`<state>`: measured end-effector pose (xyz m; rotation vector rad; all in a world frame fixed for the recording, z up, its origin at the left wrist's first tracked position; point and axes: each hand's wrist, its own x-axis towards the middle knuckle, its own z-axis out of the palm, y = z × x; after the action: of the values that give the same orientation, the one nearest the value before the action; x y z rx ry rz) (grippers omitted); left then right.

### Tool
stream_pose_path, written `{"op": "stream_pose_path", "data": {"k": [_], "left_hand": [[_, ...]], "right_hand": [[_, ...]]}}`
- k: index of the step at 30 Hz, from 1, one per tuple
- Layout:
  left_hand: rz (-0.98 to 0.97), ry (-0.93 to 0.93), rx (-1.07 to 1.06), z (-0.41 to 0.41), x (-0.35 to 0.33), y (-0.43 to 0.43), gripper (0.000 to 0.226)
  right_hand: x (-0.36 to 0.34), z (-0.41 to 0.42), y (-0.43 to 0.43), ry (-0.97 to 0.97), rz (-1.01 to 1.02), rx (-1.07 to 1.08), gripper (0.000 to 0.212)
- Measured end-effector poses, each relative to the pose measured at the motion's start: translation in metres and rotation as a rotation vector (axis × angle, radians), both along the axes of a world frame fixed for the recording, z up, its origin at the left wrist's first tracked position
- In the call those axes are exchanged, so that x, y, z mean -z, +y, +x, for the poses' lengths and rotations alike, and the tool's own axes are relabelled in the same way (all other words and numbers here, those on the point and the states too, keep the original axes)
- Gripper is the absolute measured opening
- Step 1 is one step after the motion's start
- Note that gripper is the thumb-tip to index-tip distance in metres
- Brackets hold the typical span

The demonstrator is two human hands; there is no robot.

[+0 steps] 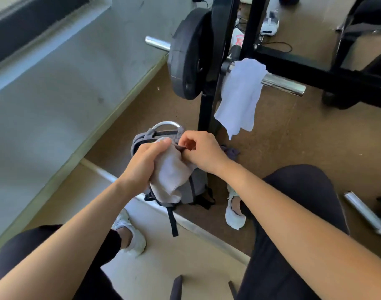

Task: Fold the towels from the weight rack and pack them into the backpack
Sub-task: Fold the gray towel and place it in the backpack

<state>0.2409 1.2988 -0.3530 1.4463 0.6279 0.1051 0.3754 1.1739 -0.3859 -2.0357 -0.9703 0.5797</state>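
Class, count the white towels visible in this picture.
2: the held towel, in the left hand over the backpack; the draped towel, on the barbell. The backpack may hide more.

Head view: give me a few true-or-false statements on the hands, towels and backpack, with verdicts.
1. The left hand grips a white towel. True.
2. The right hand rests on a knee. False: it pinches the backpack at its top edge.
3. A second towel hangs over the barbell. True.
4. The backpack lies on the person's lap. False: it stands on the floor.
5. The barbell carries no plate. False: a black weight plate sits on it.
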Motion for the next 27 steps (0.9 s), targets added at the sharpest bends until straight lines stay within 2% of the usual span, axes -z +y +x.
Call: {"op": "stream_pose_path", "data": {"k": [4,6,7,11,13,14,16,18,21,24,27], "left_hand": [[-0.056,0.072,0.072,-0.037,0.014,0.015,0.045],[-0.077,0.121,0.044,-0.056,0.023,0.022,0.056],[-0.063,0.139,0.001,-0.064,0.028,0.025,0.054],[0.142,0.244,-0.135,-0.092,0.056,0.033,0.042],[0.301,0.303,-0.113,-0.102,0.073,0.032,0.036],[0.368,0.317,-0.083,-0.104,0.081,0.032,0.029],[0.481,0.332,0.008,-0.104,0.094,0.029,0.015],[0.593,0.376,0.114,-0.108,0.101,0.027,0.023],[0.686,0.469,0.202,-0.117,0.104,0.024,0.035],[0.608,0.346,0.081,-0.122,0.102,0.024,0.037],[0.513,0.208,-0.218,-0.123,0.091,0.022,0.027]], "right_hand": [[0.022,-0.008,0.006,0.040,-0.134,0.018,0.007],[0.026,-0.011,0.007,0.105,-0.157,-0.018,0.009],[0.025,-0.014,0.005,0.151,-0.157,-0.041,0.011],[0.022,-0.032,-0.006,0.322,-0.193,-0.150,0.024],[0.018,-0.049,-0.011,0.438,-0.210,-0.257,0.038],[0.015,-0.056,-0.014,0.513,-0.221,-0.314,0.038],[0.004,-0.069,-0.021,0.638,-0.257,-0.414,0.025],[-0.004,-0.076,-0.027,0.645,-0.267,-0.441,0.017],[-0.007,-0.069,-0.036,0.553,-0.218,-0.299,0.014],[-0.013,-0.067,-0.047,0.582,-0.233,-0.326,0.019],[-0.014,-0.089,-0.058,0.583,-0.396,-0.562,0.035]]}}
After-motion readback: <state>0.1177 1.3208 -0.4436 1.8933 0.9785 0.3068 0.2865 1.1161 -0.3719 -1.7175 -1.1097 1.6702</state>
